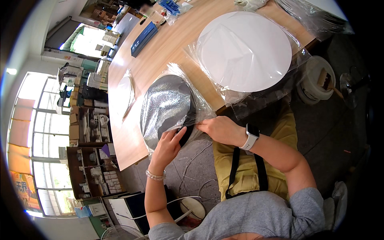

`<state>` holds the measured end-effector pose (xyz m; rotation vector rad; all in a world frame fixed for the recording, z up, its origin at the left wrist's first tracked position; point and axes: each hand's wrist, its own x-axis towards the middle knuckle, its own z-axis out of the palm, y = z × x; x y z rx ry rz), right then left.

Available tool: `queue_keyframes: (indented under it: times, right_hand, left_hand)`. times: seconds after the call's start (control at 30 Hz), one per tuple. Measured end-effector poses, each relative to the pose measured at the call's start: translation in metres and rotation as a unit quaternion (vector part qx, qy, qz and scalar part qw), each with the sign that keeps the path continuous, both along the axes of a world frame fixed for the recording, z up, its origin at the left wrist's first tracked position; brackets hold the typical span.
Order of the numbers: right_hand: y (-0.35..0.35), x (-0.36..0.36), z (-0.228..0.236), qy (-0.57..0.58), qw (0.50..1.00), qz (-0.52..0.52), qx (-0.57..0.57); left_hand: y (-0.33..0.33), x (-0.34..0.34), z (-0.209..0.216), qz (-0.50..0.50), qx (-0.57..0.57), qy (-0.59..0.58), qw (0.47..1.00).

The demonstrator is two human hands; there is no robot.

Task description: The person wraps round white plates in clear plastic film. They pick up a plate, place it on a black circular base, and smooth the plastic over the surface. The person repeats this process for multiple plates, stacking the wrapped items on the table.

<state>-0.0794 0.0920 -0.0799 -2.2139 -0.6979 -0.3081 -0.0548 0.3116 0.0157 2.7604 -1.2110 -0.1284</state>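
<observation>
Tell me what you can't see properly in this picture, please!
All in the head view:
- Underside of the dark round sheet: hidden by its own top.
- Some fingers of the right hand: hidden behind the hand itself.
- Inside of the long blue box: hidden by its outside.
- Pile of clear plastic: cut off by the dark rim.
- Little things on the brown shelves: too small.

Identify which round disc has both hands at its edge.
The dark, shiny disc in clear plastic; the white disc, farther right and farther from the person, lies untouched.
</observation>
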Motion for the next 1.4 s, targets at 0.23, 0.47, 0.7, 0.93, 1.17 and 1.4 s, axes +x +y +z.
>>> queue_keyframes:
  times: [0.23, 0.47, 0.7, 0.93, 1.17, 1.4]
  right_hand:
    - [-0.001, 0.000, 0.003, 0.011, 1.000, 0.001, -0.006]
    - [0.000, 0.000, 0.003, 0.009, 1.000, 0.003, -0.012]
    - [-0.001, 0.001, 0.004, 0.012, 1.000, 0.000, -0.004]
    - [0.000, 0.001, 0.003, 0.007, 1.000, -0.001, -0.003]
    - [0.000, 0.000, 0.002, 0.002, 1.000, -0.002, -0.003]
    - [0.013, -0.010, 0.008, -0.010, 0.991, -0.008, 0.136]
  left_hand:
    - [-0.001, 0.000, -0.003, 0.001, 0.000, -0.011, 1.000]
    - [0.011, 0.006, -0.008, 0.020, -0.030, 0.040, 0.999]
    - [0.000, 0.000, 0.003, 0.003, 0.011, 0.013, 1.000]
    - [-0.001, -0.002, -0.003, 0.006, 0.025, -0.022, 0.999]
    - [0.009, 0.004, -0.006, 0.002, -0.005, 0.018, 1.000]
    - [0.006, -0.005, -0.003, -0.006, 0.012, -0.071, 0.997]
